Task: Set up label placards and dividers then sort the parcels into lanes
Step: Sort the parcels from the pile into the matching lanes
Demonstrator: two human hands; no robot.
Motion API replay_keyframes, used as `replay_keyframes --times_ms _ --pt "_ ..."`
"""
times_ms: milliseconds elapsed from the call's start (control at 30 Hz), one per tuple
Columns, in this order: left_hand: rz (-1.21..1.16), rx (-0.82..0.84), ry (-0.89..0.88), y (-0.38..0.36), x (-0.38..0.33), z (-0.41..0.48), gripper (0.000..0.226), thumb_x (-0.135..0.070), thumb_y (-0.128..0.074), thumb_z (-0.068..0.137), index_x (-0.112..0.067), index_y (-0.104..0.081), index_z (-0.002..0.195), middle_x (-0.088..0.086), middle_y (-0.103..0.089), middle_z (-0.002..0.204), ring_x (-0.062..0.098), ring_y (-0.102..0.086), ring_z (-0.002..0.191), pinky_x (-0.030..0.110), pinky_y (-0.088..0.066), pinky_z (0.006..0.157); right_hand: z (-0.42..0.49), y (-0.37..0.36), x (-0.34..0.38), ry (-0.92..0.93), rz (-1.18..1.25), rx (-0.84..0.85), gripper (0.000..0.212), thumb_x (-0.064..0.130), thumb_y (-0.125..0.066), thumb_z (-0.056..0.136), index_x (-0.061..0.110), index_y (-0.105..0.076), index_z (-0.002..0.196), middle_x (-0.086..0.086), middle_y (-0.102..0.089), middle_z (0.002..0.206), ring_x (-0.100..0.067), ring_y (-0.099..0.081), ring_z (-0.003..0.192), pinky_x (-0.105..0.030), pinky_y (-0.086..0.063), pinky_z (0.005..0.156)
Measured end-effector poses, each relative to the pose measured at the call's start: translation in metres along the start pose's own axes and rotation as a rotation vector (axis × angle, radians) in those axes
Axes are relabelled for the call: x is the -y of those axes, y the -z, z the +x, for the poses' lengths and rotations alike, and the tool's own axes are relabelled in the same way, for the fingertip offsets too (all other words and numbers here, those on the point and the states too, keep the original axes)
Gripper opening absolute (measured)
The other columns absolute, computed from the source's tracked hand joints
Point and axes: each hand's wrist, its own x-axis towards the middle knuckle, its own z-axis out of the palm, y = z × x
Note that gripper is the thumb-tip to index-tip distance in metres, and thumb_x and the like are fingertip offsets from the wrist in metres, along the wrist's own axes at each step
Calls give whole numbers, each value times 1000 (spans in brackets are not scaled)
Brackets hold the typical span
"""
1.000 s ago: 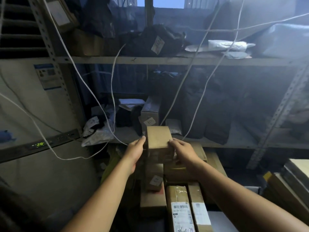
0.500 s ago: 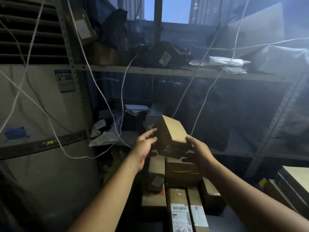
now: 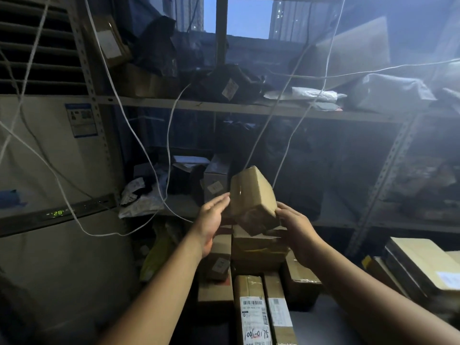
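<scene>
Tilted box (image 3: pixel 251 195) was at centre frame, one corner up, lifted clear of the stack (image 3: pixel 258 250) of parcels directly below it. On the right hand (image 3: pixel 297 230) the grip held the box's lower right corner, thumb on the side and fingers underneath. On the left hand (image 3: pixel 211 224) the grip was wide, fingers straight, tips at the box's left face; couldn't confirm contact. At bottom centre a long parcel (image 3: pixel 251 310) carried a printed label plus handwritten "1006-0175". The shelf (image 3: pixel 249 109) ran across the upper half, loaded with dark bags and mailers. The AC unit (image 3: pixel 49 158) filled the left side, display read 28. White cables (image 3: pixel 142 145) hung across the shelf front. Flat boxes (image 3: pixel 423 265) sat at lower right.
</scene>
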Motion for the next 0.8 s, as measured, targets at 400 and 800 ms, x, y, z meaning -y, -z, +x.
replay_keyframes --times_ms 400,800 --pt "112 117 47 -59 0 -46 47 -43 -74 85 -15 -66 122 6 -77 106 22 -74 98 39 -55 88 -58 47 22 216 -115 137 66 38 -69 94 28 -39 152 2 -71 121 -14 -72 105 -23 -58 69" --pt "245 -249 -154 -136 24 -131 57 28 -46 85 1 -57 134 15 -63 126 17 -63 103 10 -53 66 -140 132 32 147 -5 462 37 53 -54 95 44 -61 131 0 -69 130 -24 -68 111 -42 -50 96"
